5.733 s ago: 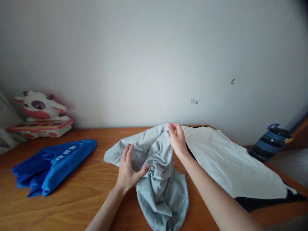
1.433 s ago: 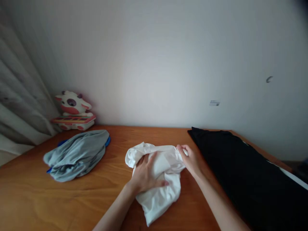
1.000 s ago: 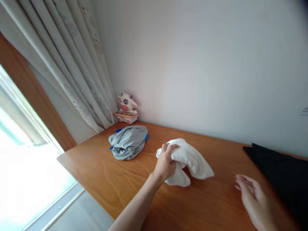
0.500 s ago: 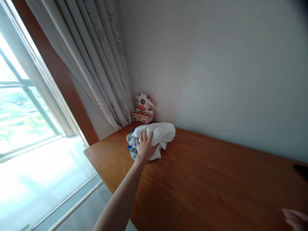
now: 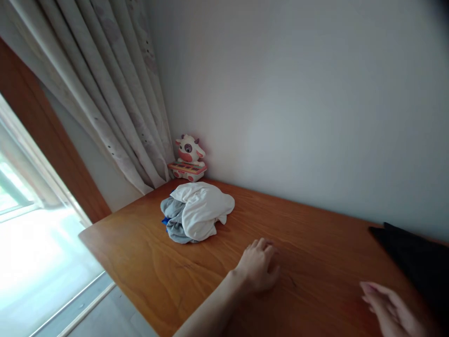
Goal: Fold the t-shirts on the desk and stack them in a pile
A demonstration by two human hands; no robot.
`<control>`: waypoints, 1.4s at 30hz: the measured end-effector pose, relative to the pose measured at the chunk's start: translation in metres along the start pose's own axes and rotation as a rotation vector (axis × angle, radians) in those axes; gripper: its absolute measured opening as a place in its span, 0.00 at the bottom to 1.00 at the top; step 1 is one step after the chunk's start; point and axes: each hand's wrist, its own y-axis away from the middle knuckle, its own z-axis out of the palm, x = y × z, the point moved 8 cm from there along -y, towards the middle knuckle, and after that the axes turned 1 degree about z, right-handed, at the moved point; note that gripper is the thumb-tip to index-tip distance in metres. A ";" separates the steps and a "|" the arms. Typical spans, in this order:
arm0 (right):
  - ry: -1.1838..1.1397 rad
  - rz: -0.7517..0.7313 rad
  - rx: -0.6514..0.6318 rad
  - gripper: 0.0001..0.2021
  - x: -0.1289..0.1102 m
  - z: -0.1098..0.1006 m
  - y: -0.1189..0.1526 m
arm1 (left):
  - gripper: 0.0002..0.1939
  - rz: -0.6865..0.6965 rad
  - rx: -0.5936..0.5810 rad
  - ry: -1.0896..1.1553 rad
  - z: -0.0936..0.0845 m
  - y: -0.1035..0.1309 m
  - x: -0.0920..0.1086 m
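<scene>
My left hand (image 5: 259, 264) is over the wooden table, fingers apart and slightly bent, with nothing in it. To its upper left lies a heap of clothes: a white garment (image 5: 206, 208) on top, a grey garment (image 5: 176, 229) beneath it on the left, and a bit of blue cloth (image 5: 165, 220) at the edge. My right hand (image 5: 389, 306) is at the lower right, loosely curved and holding nothing that I can see. Folded black cloth (image 5: 417, 257) lies nearest to it, on the right of the table.
A cow-shaped toy piano (image 5: 188, 159) stands in the back corner against the wall. The table (image 5: 140, 262) has its left edge beside a bright window. A pale curtain (image 5: 115, 103) hangs down behind its far left corner.
My left hand has come off the white garment and moved right. More of my right hand shows. The view has turned right, bringing more black cloth into sight.
</scene>
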 end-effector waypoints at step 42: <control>0.693 0.257 0.451 0.15 0.001 -0.247 -0.011 | 0.11 0.418 0.010 0.009 0.031 -0.007 0.050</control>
